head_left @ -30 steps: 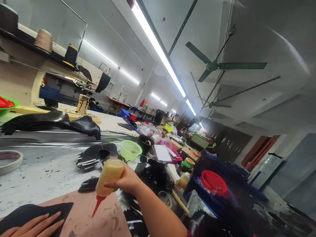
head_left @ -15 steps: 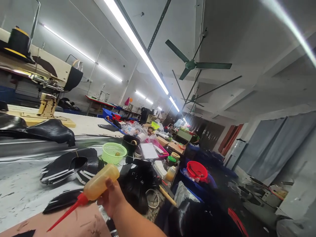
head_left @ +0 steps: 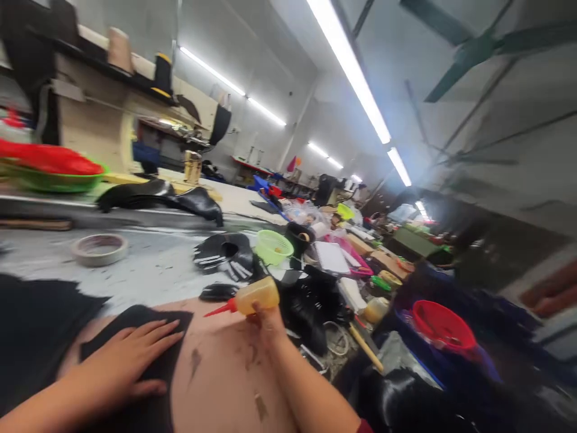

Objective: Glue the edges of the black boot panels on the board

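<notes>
Well, right hand (head_left: pixel 270 323) around bottle (head_left: pixel 261 294), left hand (head_left: pixel 128 353) flat on black piece (head_left: pixel 146 412), open board (head_left: pixel 220 373) past edge.

Long white tube lights (head_left: pixel 347 60) overhead blaze to pure white, while the right side sinks into gloom. Motion blur smears the green three-bladed ceiling fan (head_left: pixel 478 51) and much of the outer frame (wide-angle stretching pulls at the edges too). A glossy black bundle (head_left: pixel 408 394), lower right, catches glare.
</notes>
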`<state>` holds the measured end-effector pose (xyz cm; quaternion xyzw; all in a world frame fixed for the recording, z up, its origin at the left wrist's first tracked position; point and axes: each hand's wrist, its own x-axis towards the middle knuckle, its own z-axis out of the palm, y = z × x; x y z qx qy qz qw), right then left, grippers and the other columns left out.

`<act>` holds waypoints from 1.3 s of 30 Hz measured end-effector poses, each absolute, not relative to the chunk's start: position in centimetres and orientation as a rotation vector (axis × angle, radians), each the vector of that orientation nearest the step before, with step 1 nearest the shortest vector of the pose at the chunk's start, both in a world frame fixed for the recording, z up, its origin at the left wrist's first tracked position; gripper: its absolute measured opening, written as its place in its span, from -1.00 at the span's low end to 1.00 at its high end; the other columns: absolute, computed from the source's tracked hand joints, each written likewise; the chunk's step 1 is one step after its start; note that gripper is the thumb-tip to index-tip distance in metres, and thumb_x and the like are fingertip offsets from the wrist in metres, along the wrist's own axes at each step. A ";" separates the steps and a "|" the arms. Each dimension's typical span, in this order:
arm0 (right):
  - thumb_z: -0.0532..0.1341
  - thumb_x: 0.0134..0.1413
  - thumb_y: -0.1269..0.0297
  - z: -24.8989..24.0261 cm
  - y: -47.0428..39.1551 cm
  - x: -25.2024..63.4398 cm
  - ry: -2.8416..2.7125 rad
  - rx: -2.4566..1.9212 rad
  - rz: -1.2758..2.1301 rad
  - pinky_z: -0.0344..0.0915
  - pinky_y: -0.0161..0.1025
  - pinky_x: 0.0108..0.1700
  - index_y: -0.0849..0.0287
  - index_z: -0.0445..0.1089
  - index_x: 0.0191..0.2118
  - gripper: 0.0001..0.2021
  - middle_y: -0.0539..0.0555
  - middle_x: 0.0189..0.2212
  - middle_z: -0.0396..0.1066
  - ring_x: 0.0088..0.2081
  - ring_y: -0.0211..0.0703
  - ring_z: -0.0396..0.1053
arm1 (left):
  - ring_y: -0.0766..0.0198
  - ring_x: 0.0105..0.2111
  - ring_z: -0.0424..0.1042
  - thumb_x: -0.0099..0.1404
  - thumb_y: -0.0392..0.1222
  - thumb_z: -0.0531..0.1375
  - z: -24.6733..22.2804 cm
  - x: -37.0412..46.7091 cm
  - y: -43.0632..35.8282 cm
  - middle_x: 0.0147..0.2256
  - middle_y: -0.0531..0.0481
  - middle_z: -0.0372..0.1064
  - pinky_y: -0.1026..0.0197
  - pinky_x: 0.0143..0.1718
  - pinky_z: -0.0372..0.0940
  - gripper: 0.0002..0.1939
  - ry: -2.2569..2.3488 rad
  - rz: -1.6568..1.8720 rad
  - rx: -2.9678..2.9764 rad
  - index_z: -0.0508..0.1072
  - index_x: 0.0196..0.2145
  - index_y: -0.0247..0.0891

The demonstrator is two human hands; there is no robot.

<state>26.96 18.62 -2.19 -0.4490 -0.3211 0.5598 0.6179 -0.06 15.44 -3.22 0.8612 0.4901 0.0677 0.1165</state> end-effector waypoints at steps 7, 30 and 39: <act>0.51 -0.65 0.01 -2.9 18.1 25.9 -0.755 -1.069 1.229 0.29 -0.34 -0.54 0.25 0.38 -0.35 -0.38 0.04 -0.48 0.44 -0.53 -0.23 0.35 | -0.03 0.26 0.02 0.30 -0.01 0.09 1.3 1.8 13.8 0.27 -0.10 -0.05 -0.12 0.19 0.03 -0.45 1.484 -0.195 2.401 0.19 0.21 -0.17; 0.48 -0.56 0.00 -2.9 17.3 25.4 -0.879 -1.126 1.165 0.41 -0.18 -0.45 0.24 0.44 -0.32 -0.43 0.08 -0.41 0.50 -0.36 0.00 0.45 | -0.02 0.22 0.09 0.27 -0.04 0.19 0.9 1.8 13.6 0.25 -0.11 0.02 -0.06 0.14 0.11 -0.46 1.465 -0.214 2.505 0.24 0.18 -0.13; 0.47 -0.53 0.01 -3.1 17.3 25.4 -0.894 -1.142 1.164 0.42 -0.19 -0.41 0.25 0.43 -0.30 -0.42 0.07 -0.40 0.49 -0.35 -0.02 0.45 | -0.02 0.23 0.07 0.28 -0.02 0.19 0.5 1.8 13.7 0.26 -0.11 0.00 -0.07 0.15 0.11 -0.45 1.466 -0.230 2.516 0.23 0.19 -0.14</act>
